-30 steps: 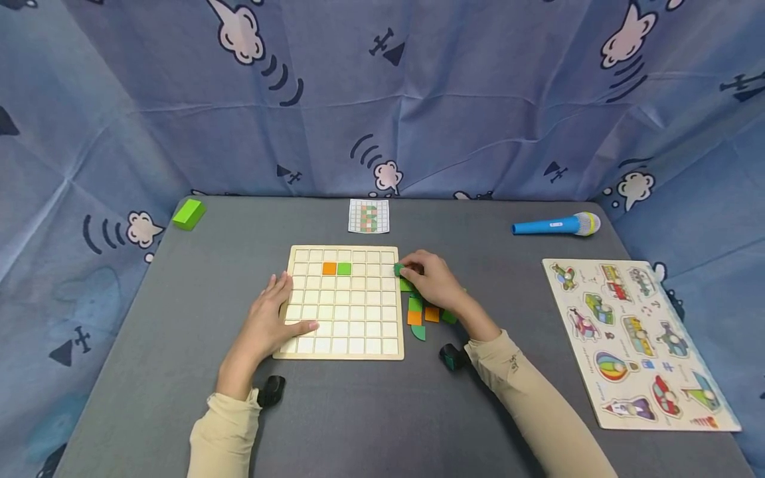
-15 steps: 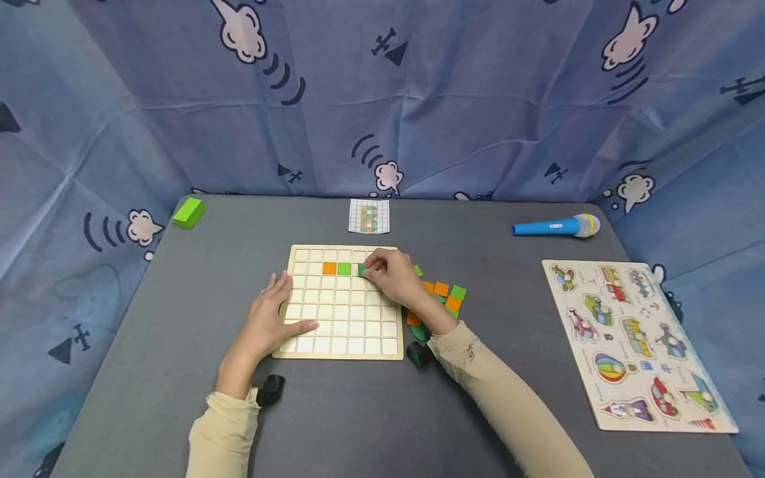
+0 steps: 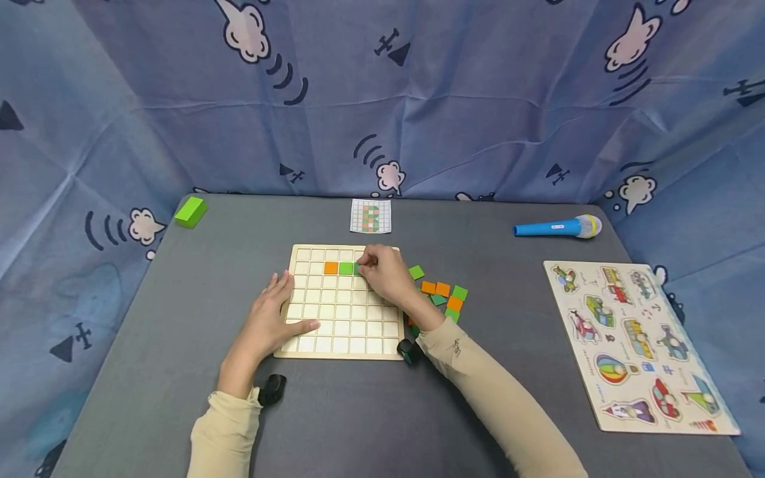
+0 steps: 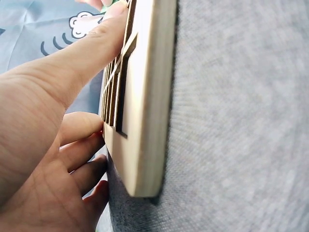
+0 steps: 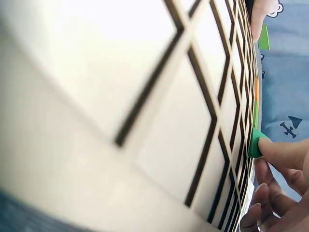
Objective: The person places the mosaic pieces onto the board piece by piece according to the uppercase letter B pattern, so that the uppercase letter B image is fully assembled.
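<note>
On the table lies a wooden grid board (image 3: pixel 342 329) with square recesses. An orange square tile (image 3: pixel 331 268) and a light green square tile (image 3: pixel 346 268) sit side by side in its second row from the back. My right hand (image 3: pixel 388 275) pinches a dark green tile (image 5: pixel 255 143) between thumb and fingers, right beside the light green one; fingers cover part of it. My left hand (image 3: pixel 265 322) rests at the board's left side, thumb on top and fingers along the edge.
Loose orange and green tiles (image 3: pixel 442 289) lie right of the board, partly under the right forearm. Behind it is a printed pattern card (image 3: pixel 370 216). A green block (image 3: pixel 190 212), blue toy microphone (image 3: pixel 556 228) and picture puzzle board (image 3: pixel 642 345) lie farther out.
My right hand has carried the dark green tile leftward from the loose tiles onto the board, up beside the light green tile. The left hand has stayed in place.
</note>
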Available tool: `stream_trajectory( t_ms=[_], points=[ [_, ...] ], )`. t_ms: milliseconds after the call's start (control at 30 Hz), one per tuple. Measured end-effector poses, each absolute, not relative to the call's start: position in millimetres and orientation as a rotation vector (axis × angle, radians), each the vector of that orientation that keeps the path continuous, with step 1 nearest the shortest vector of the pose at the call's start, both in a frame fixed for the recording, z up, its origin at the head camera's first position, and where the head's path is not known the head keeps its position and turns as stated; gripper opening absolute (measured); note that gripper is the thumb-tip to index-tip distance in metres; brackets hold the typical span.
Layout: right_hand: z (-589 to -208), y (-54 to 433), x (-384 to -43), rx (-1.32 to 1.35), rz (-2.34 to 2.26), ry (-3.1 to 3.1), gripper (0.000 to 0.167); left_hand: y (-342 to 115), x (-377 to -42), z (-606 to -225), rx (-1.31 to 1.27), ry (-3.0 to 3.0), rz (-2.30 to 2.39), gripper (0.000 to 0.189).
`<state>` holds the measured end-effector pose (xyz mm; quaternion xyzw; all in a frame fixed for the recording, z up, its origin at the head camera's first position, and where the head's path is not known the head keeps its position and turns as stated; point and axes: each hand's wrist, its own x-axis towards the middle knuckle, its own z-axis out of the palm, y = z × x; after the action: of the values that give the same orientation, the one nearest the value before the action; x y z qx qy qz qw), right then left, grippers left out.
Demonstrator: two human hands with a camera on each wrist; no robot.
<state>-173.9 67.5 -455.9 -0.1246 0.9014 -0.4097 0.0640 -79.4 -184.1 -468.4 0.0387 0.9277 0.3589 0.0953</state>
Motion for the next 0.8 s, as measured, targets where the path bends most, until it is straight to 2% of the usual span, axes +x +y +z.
stream_trajectory(
  t_ms=[533,800],
  points=[
    [-455.3,72.0,-170.6,-0.350,-1.207,2.722,0.009,-183.4,-78.5,-467.1,0.106,2.742,1.072,0.111],
    [-452.6,90.8,-169.4,-0.529,-1.117,2.629,0.030,-184.2,-78.5,-466.7,0.113,2.740,1.083,0.111]
  ],
)
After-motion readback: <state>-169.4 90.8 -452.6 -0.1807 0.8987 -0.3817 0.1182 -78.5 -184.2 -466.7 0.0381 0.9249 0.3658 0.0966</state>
